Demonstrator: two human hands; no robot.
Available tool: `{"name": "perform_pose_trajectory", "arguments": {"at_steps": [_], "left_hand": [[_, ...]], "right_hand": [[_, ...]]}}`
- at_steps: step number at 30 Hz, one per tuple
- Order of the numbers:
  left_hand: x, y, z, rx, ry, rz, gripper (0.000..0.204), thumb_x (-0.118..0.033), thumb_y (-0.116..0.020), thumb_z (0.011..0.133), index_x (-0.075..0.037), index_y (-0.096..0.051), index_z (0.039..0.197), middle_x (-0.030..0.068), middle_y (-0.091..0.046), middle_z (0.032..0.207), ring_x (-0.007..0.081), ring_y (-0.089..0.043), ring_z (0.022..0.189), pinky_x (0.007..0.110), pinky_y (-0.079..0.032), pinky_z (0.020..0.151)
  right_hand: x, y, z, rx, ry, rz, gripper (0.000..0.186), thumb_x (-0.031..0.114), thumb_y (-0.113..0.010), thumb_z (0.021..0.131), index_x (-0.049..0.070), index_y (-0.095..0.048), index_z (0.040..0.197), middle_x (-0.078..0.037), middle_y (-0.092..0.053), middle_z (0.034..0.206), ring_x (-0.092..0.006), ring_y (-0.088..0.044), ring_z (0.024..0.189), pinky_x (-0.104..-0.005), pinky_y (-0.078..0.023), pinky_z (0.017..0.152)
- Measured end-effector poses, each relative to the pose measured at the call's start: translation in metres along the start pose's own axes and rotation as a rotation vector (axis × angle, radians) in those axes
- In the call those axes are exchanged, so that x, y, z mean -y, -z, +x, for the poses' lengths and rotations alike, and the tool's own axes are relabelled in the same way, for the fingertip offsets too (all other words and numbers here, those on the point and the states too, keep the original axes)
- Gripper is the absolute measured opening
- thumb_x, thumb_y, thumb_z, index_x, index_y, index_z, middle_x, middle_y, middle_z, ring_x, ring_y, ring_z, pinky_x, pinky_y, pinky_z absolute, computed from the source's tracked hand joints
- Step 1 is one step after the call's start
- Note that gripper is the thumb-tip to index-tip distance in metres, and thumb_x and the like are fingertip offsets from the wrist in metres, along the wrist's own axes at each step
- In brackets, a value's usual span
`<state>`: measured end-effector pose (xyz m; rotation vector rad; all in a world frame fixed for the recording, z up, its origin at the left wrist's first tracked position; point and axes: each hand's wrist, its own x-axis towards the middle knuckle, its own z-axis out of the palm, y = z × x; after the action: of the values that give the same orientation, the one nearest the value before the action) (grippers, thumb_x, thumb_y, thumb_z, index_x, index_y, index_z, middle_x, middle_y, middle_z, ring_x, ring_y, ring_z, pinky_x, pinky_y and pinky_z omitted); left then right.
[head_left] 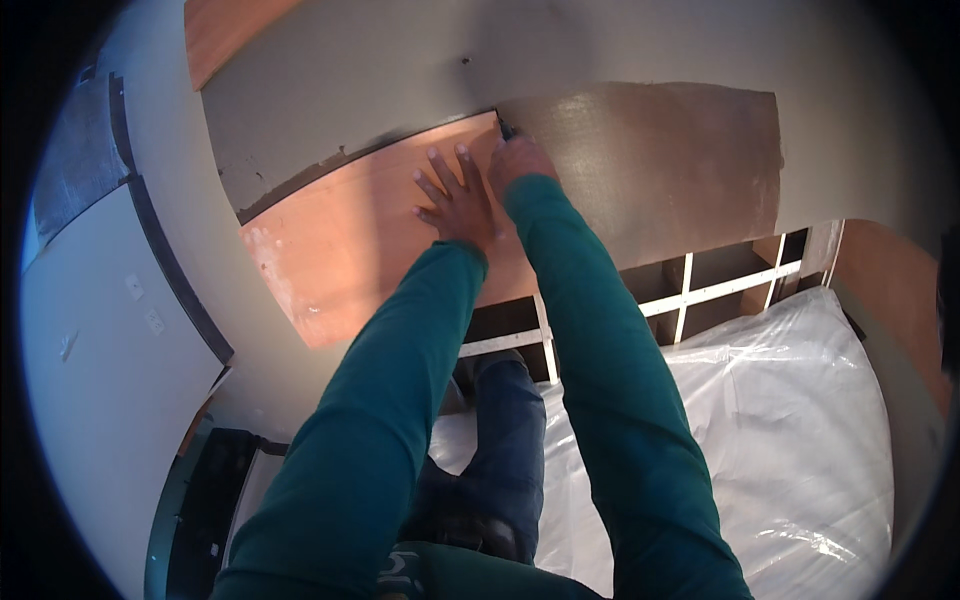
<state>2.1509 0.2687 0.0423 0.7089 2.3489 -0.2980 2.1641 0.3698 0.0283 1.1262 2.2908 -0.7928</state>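
Observation:
My left hand (460,208) lies flat with its fingers spread on a smooth orange-brown sheet (350,230) set against the grey wall surface. Just right of it, my right hand (520,163) is closed around a small dark tool (505,128) with a narrow tip. That tip meets the sheet's upper right corner, where it borders a dull brown rectangular patch (670,160). Most of the tool is hidden in my fist, so its exact kind does not show. Whitish smears mark the sheet's lower left end.
Below the sheet runs an open frame with white strips (685,295) and dark compartments. Clear plastic covers a large pale, flat-topped thing (790,400) at lower right. A pale dark-edged panel (120,310) stands left. My knee (508,400) is close to the frame.

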Motion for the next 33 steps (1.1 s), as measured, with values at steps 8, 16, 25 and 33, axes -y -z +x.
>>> {"name": "perform_pose_trajectory", "arguments": {"at_steps": [8,16,25,33], "left_hand": [[-0.002,0.004,-0.004,0.012,-0.009,-0.083,0.123,-0.035,-0.081,0.073,-0.013,0.011,0.152,0.0276,0.016,0.155,0.0591,0.006,0.139,0.075,-0.025,0.101],[-0.003,0.013,-0.009,0.088,0.003,-0.045,0.132,-0.031,-0.087,0.068,-0.015,0.014,0.152,0.0272,0.02,0.155,0.0573,0.009,0.139,0.071,-0.026,0.104],[-0.005,0.008,-0.008,0.08,0.019,-0.043,0.13,-0.03,-0.086,0.07,-0.018,0.013,0.152,0.0244,0.021,0.155,0.0558,0.01,0.14,0.071,-0.026,0.104],[-0.005,0.013,-0.008,0.107,0.007,-0.048,0.13,-0.034,-0.086,0.07,-0.017,0.013,0.152,0.0256,0.019,0.156,0.0562,0.01,0.14,0.072,-0.026,0.104]], "right_hand": [[-0.022,-0.019,-0.057,0.138,-0.386,0.192,0.047,0.038,-0.041,0.1,-0.005,-0.053,0.114,-0.028,-0.063,0.11,-0.0392,-0.063,0.106,-0.0451,-0.052,0.09],[-0.064,-0.051,-0.159,0.229,-0.403,0.167,0.042,0.037,-0.045,0.098,-0.003,-0.049,0.111,-0.029,-0.065,0.103,-0.0434,-0.064,0.1,-0.0502,-0.052,0.087],[-0.09,-0.072,-0.225,0.236,-0.437,0.119,0.037,0.037,-0.046,0.098,0.0,-0.047,0.103,-0.028,-0.067,0.09,-0.0452,-0.066,0.09,-0.0524,-0.054,0.079],[-0.129,-0.123,-0.245,0.412,-0.338,0.012,0.04,0.035,-0.047,0.097,-0.001,-0.047,0.116,-0.028,-0.066,0.098,-0.043,-0.067,0.091,-0.0494,-0.055,0.078]]}}
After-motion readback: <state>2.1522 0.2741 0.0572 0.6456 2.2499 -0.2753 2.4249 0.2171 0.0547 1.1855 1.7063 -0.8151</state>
